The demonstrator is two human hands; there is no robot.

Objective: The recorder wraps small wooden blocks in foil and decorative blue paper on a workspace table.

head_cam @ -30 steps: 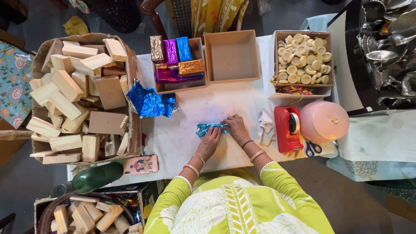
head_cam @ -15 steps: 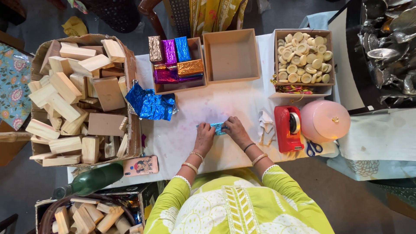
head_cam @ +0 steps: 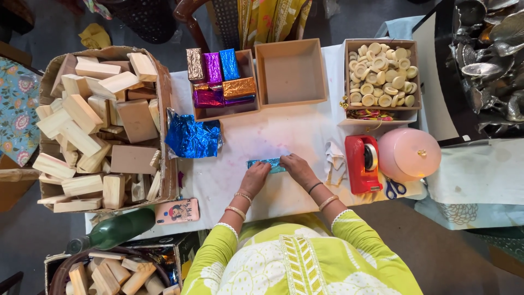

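A small block wrapped in light blue foil (head_cam: 268,163) lies on the white table (head_cam: 284,131) in front of me. My left hand (head_cam: 255,176) presses on its left end and my right hand (head_cam: 295,166) on its right end, fingers folded over the foil. Both wrists wear bangles. My green sleeves fill the bottom of the view.
A crumpled dark blue foil sheet (head_cam: 191,136) lies left. A box of foil-wrapped blocks (head_cam: 221,82), an empty wooden box (head_cam: 291,71) and a box of pale discs (head_cam: 382,71) stand behind. Red tape dispenser (head_cam: 363,163), pink lid (head_cam: 408,153), scissors (head_cam: 393,188) right. Carton of wooden blocks (head_cam: 101,120) left.
The loose blue foil has been folded tighter around the block. My hands have drawn closer together over it, and the left hand has moved up onto its left end.
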